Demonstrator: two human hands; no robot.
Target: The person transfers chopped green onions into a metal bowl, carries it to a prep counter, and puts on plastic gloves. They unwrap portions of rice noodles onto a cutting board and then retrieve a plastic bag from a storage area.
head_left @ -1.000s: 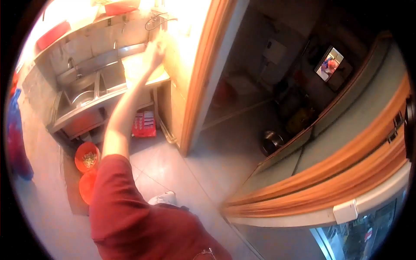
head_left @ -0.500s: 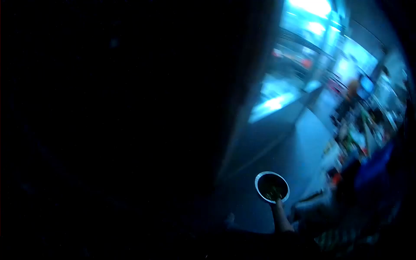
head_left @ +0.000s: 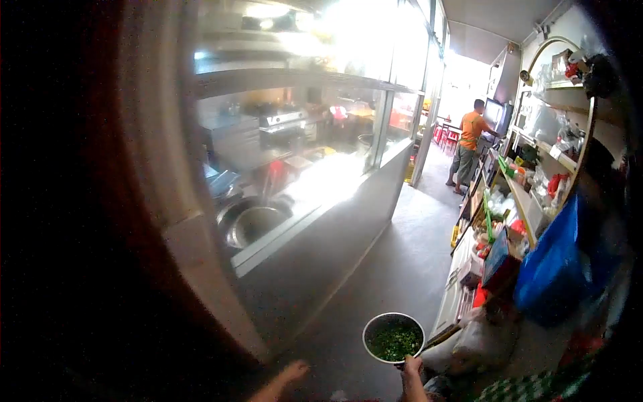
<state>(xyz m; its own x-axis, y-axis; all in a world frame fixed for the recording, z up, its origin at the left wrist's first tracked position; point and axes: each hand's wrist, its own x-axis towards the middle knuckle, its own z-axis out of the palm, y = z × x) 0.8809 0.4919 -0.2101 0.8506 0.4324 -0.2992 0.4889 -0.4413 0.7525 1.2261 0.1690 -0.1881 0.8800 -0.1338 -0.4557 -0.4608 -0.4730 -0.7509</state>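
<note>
Right hand [head_left: 412, 368] clamped on the near rim of a bowl [head_left: 393, 314], chopped greens [head_left: 394, 340] inside, the bowl up above the floor [head_left: 341, 315]! Left hand [head_left: 293, 371] hangs off to the side, well apart from the bowl; spread or curled, I cannot tell. Crowded shelves [head_left: 520, 202] line the right, and a person [head_left: 471, 130] in orange stands farther along the passage.

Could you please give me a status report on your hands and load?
Right hand gripping bowl, chopped greens inside. Left hand apart from bowl, nothing visible in it. Person in orange shirt farther down the passage.
</note>
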